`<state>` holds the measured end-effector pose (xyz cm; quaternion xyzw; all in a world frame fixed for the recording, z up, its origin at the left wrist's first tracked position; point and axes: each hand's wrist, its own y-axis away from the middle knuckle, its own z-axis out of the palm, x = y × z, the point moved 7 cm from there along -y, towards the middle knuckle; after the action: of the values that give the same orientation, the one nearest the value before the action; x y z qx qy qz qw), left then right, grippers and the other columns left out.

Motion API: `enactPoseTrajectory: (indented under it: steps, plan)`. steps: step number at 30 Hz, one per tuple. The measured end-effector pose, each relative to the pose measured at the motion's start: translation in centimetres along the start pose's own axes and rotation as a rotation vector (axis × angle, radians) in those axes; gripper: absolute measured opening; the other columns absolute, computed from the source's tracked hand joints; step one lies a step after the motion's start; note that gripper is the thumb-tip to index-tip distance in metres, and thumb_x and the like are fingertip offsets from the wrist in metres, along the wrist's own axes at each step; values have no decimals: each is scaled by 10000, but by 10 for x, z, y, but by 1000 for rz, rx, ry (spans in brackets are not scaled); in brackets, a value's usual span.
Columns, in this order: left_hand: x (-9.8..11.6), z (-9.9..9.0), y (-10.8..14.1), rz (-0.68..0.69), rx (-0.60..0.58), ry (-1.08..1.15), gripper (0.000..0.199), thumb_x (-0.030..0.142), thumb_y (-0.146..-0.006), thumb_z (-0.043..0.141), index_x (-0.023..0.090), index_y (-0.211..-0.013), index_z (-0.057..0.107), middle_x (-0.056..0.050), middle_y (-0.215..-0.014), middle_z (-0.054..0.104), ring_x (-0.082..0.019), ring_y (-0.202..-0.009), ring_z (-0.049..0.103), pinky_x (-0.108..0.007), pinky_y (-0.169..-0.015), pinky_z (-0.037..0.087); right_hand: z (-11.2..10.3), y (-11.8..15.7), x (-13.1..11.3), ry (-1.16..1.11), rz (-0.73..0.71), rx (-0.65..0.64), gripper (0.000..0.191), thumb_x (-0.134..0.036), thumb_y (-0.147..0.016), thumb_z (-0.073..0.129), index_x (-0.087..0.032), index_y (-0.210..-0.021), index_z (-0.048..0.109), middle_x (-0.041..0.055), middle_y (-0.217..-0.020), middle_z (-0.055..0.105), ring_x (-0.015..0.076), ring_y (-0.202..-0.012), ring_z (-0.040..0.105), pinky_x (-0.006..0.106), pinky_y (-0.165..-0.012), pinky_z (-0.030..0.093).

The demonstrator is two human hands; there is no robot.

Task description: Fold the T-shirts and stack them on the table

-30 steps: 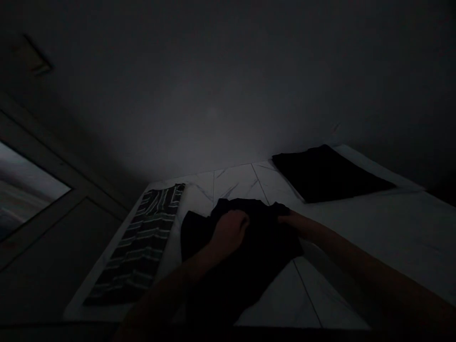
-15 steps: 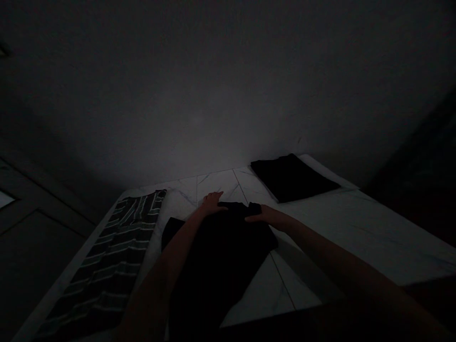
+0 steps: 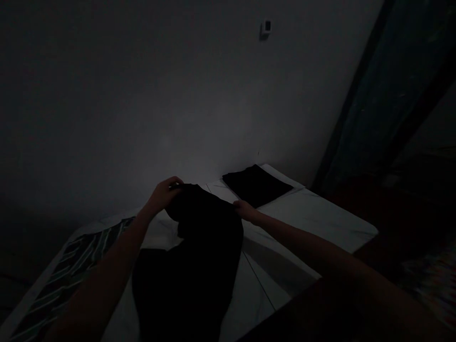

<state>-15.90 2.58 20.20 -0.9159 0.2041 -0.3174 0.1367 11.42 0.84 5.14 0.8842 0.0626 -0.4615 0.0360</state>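
Observation:
A black garment (image 3: 199, 266), too dark to show its exact kind, is stretched between my two hands above the table. My left hand (image 3: 164, 194) pinches its upper left edge, thumb and fingers closed on the cloth. At the upper right edge, my right hand (image 3: 246, 211) is closed on the cloth too. The lower part of the garment hangs toward me and runs out of the bottom of the view.
A folded black cloth (image 3: 258, 185) lies at the far right of the white marble-patterned table (image 3: 306, 223). Striped cloth (image 3: 76, 266) lies along the left side, partly behind my left arm. A wall (image 3: 142, 104) with a small white device (image 3: 267, 27) rises behind.
My hands have moved apart and now lift the garment's top edge, which lay on the table between them. The view has turned right and up.

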Motion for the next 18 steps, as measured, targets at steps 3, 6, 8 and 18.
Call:
enactPoseTrajectory:
  steps: [3,6,8,18]
  plan:
    - [56,-76,-18,72,117,-131,250,357,-692,598,201,-873,676,-5,-803,672,-179,-776,597,-296,-758,458,-10,-24,-56,-93,-101,74,218,-151,-819,425,-174,-918,618,37,-807,649,185,-824,620,269,-694,484]
    - [114,-143,-24,103,232,-293,271,397,-689,646,185,-852,693,2,-769,650,-168,-758,585,-289,-761,450,-25,-29,-123,-148,-265,118,264,-323,-922,402,-211,-1108,552,54,-997,650,195,-933,608,309,-792,499]
    - [148,-178,-21,135,310,-382,310,425,-698,656,165,-861,702,12,-753,622,-145,-740,565,-282,-773,442,-36,-19,-168,-93,-437,172,460,-483,-861,550,-218,-1229,474,85,-1104,616,230,-990,594,353,-845,496]
    - [204,-259,14,178,440,-554,576,619,-714,558,98,-922,689,41,-757,564,-73,-716,515,-289,-816,430,-82,7,-203,299,-664,772,429,-18,-715,464,-171,-1114,502,168,-1144,543,288,-1015,545,409,-833,457]
